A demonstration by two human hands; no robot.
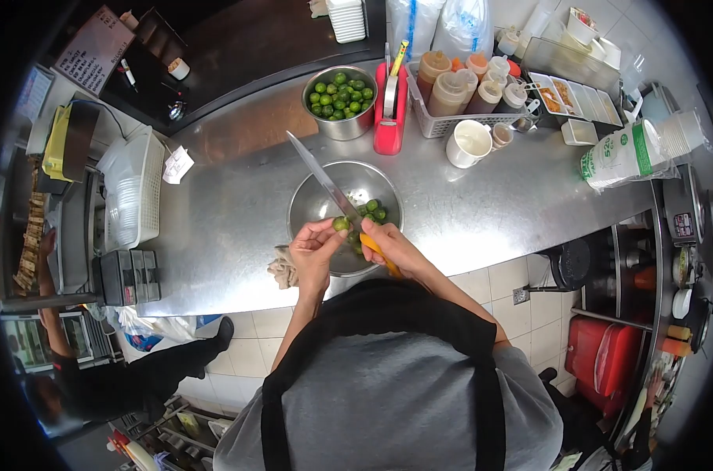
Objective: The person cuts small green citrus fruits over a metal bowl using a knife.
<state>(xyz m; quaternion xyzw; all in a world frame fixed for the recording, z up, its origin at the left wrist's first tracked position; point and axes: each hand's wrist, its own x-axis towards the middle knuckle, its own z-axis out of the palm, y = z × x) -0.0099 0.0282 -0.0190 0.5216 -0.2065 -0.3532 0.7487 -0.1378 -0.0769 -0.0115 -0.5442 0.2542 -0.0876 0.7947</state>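
Note:
Between the fingertips of my left hand [316,242] is a small green lime [341,224], held over a wide steel mixing bowl [300,192]. My right hand [389,245] grips the yellow handle of a long knife [322,175]. Its blade points up and to the left across the bowl, close beside the lime. Several green limes [374,209] lie in the bowl, partly hidden by my right hand. Behind it stands a deep steel pot [341,129] filled with whole limes [341,97].
A red tape dispenser [389,118] stands right of the pot. Farther right are a basket of sauce bottles [443,124], a white cup [468,144] and bagged paper cups [639,153]. A crumpled cloth [283,268] lies left of the bowl. Another person [137,373] is at the lower left.

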